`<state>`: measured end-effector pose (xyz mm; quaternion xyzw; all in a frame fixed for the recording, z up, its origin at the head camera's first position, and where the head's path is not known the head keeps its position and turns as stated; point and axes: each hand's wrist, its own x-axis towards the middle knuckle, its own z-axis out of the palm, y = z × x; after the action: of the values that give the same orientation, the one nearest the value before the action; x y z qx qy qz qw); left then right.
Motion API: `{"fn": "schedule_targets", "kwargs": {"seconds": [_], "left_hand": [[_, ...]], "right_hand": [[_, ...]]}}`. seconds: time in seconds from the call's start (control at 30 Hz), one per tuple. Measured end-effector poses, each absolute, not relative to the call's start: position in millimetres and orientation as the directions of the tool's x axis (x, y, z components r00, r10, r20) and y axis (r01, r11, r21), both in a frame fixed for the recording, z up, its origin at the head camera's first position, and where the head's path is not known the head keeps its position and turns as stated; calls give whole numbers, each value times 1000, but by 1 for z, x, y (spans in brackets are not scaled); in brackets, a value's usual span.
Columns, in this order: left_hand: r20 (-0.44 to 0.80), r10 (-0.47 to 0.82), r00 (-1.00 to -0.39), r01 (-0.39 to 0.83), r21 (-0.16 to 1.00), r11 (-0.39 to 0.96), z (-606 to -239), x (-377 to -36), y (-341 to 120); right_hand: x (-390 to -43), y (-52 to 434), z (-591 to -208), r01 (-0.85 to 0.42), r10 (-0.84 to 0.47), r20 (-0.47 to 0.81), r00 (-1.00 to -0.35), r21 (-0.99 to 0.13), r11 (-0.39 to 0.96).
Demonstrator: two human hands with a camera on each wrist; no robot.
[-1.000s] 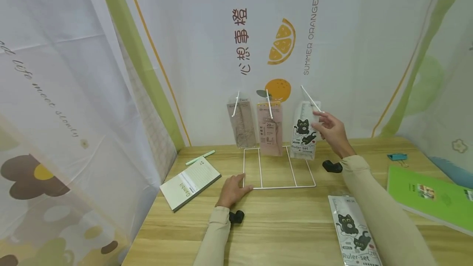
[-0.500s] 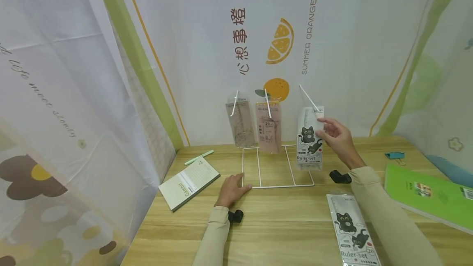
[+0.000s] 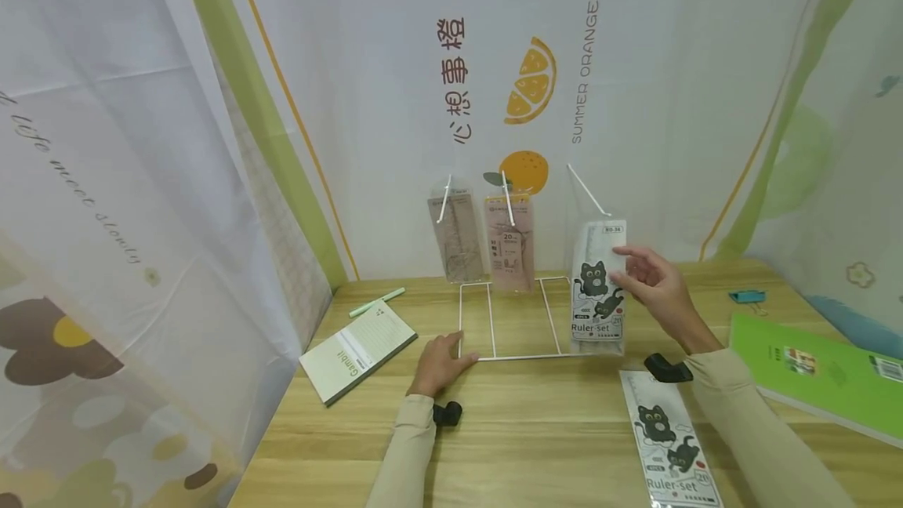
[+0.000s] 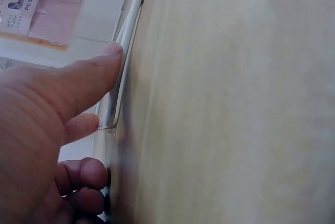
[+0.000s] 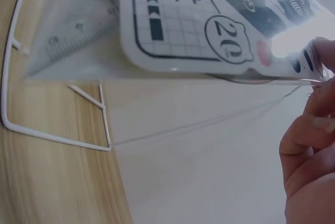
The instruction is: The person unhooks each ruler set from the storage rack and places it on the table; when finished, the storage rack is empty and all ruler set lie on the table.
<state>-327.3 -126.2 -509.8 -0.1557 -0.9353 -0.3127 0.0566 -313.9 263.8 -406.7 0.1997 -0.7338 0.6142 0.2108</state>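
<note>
My right hand pinches the side edge of a clear-packed ruler set with black cats on it. The pack's top is right at the tip of the right-hand hook of a white wire display rack. In the right wrist view the pack's lower end shows see-through rulers. With thumb and forefinger, my left hand holds the front left corner of the rack's base; the thumb lies on the wire in the left wrist view. A grey pack and a pink pack hang on the other hooks.
Another cat ruler set lies on the table by my right forearm. To the right are a green book and a teal binder clip. A notepad and a light green pen lie left of the rack.
My right hand has drawn the cat ruler set forward and down along the right hook to its tip. The left hand stays on the rack's corner.
</note>
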Motion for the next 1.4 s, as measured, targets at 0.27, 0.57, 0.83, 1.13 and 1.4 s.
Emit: {"fn": "schedule_targets", "kwargs": {"seconds": [0.27, 0.57, 0.83, 1.13, 1.4], "left_hand": [[216, 261, -941, 338, 564, 753, -512, -328, -126], [217, 243, -945, 325, 567, 757, -512, -326, -130], [227, 238, -944, 327, 573, 751, -513, -326, -135], [221, 254, -941, 336, 574, 747, -512, -328, -131], [205, 253, -946, 325, 574, 751, -512, -328, -128]], "right_hand": [[-289, 268, -397, -511, -30, 514, -858, -844, 160], [-263, 258, -378, -496, -66, 496, -866, -868, -18], [-245, 250, -397, -316, -128, 309, -942, -948, 42], [-229, 245, -453, 46, -135, -86, -987, -960, 278], [-219, 237, -483, 92, -149, -151, -977, -935, 342]]}}
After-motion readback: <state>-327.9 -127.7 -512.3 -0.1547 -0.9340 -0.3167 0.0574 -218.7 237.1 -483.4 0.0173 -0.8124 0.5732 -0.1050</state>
